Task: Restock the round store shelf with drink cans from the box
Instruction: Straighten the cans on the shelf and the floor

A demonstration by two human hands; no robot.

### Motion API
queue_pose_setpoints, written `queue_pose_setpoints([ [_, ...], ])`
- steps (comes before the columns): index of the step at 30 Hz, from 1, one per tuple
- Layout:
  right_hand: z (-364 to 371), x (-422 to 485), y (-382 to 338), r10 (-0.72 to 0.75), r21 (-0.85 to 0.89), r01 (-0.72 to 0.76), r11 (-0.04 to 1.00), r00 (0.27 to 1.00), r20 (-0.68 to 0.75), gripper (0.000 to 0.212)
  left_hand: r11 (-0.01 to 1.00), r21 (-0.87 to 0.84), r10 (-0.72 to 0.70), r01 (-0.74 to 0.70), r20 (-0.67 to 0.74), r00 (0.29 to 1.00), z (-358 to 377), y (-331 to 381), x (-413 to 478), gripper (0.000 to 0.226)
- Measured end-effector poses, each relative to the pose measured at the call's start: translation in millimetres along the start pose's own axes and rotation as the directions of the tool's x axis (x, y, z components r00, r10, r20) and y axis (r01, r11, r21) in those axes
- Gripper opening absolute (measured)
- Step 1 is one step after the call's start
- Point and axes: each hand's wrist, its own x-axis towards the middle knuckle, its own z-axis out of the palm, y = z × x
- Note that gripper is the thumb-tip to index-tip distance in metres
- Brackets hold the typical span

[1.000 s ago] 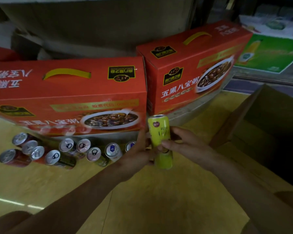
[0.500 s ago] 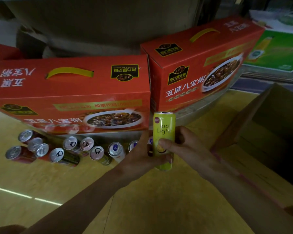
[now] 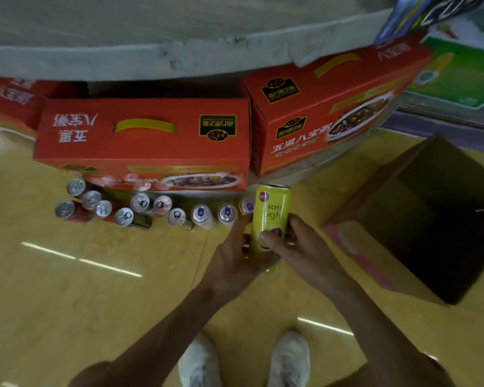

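Note:
I hold a tall yellow drink can [image 3: 270, 216] upright with both hands, above the yellow floor. My left hand [image 3: 235, 258] wraps its lower left side and my right hand [image 3: 296, 250] grips its lower right, thumb across the front. The open brown cardboard box [image 3: 419, 219] stands on the floor to the right, its inside dark. Above, the grey curved rim of the round shelf [image 3: 179, 55] spans the view. A row of several cans [image 3: 140, 210] stands on the floor to the left, in front of the shelf's base.
Two red gift boxes with yellow handles [image 3: 146, 141] [image 3: 327, 107] sit under the shelf rim, a third [image 3: 9, 99] at far left. A green poster [image 3: 456, 79] lies at the right. My white shoes [image 3: 246, 361] are below.
My head has risen and tipped down, so the shelf rim and my shoes now show. The yellow can stays upright in both hands, just right of the can row.

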Motion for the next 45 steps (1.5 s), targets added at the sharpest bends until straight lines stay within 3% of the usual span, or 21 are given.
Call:
queue_pose_setpoints([
  [4,-18,-69,-47,0.036,0.056,-0.038,0.998,0.999,0.037,0.029,0.998,0.029,-0.051,0.050,0.014,0.999,-4,53,-64,0.076],
  [7,-45,-122,-100,0.033,0.035,-0.036,0.999,0.997,0.064,0.038,0.999,0.008,-0.047,0.047,0.008,0.999,-5,113,-116,0.070],
  [13,-108,-219,-228,-0.021,0.034,0.017,0.999,0.995,0.099,0.040,0.999,-0.029,0.043,-0.044,-0.043,0.998,-14,256,-211,0.065],
  [17,-134,-265,-308,-0.114,0.084,0.108,0.991,0.992,0.062,0.056,0.990,-0.043,0.129,-0.131,-0.058,0.990,-32,337,-250,0.064],
  [23,-156,-313,-406,-0.249,0.148,0.247,0.958,0.969,-0.007,0.038,0.961,0.017,0.277,-0.277,-0.095,0.956,-68,430,-287,0.069],
  [30,-166,-353,-488,-0.404,0.054,0.410,0.911,0.910,-0.093,0.017,0.910,0.099,0.412,-0.404,-0.091,0.907,-107,497,-320,0.066],
  [37,-178,-377,-536,-0.526,-0.083,0.519,0.851,0.840,-0.132,0.032,0.830,0.221,0.535,-0.512,-0.056,0.843,-128,551,-334,0.057],
  [45,-204,-358,-568,-0.580,-0.141,0.563,0.814,0.799,-0.161,0.033,0.797,0.196,0.592,-0.571,-0.073,0.802,-130,598,-317,0.059],
])
